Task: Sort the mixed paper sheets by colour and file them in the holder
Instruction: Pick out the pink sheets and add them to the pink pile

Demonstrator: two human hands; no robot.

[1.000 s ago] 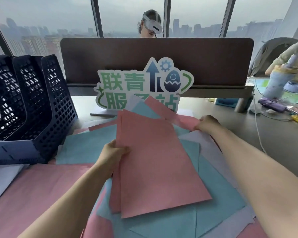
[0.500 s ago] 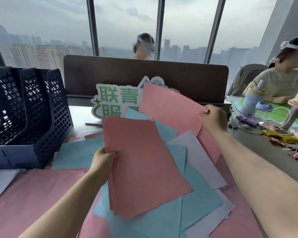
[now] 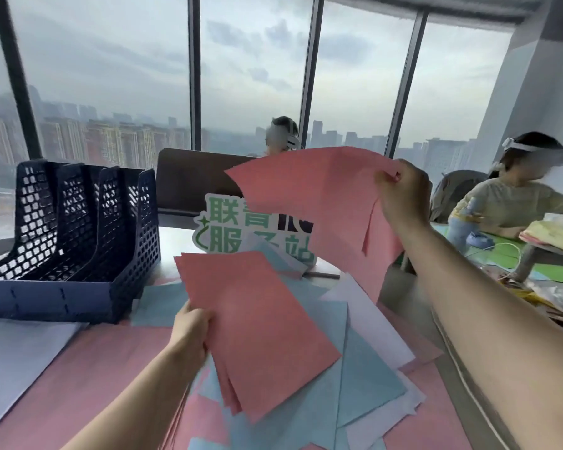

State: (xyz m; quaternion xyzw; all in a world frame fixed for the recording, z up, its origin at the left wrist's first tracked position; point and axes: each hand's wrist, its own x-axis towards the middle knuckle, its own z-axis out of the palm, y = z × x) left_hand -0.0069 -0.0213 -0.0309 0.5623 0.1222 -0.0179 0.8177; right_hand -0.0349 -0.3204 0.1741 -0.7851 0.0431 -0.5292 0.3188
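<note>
1. High-rise room, big windows w/ city skyline across top of frame; desk (image 3: 182, 235) fills lower half, covered w/ loose coloured paper.
2. Holder (image 3: 78, 241), dark blue mesh, sits at left of frame. Its slots look empty from this angle, so judged: nothing filed yet.
3. Left hand (image 3: 190, 326), lower centre, fingers curled round edge of a pink stack (image 3: 257, 329), several sheets fanned slightly at the lower edge. Stack held just above the pile.
4. Right hand (image 3: 403, 193), upper right of centre, pinches corner of a single pink sheet (image 3: 316, 199), lifted high, bowed and hanging toward the pile; partly covers a green-lettered sign (image 3: 228, 228) behind.
5. Mixed pile (image 3: 355, 368), centre to lower right: blue, white/lilac and pink sheets overlapping at odd angles, unsorted. More white at lower left, a large pink area under it all.
6. Progress est.: early. Pink collection underway; blue + white untouched. Left: add lifted sheet to stack, finish pink, repeat for other colours, file all.
7. Two other ppl in background, not involved.
</note>
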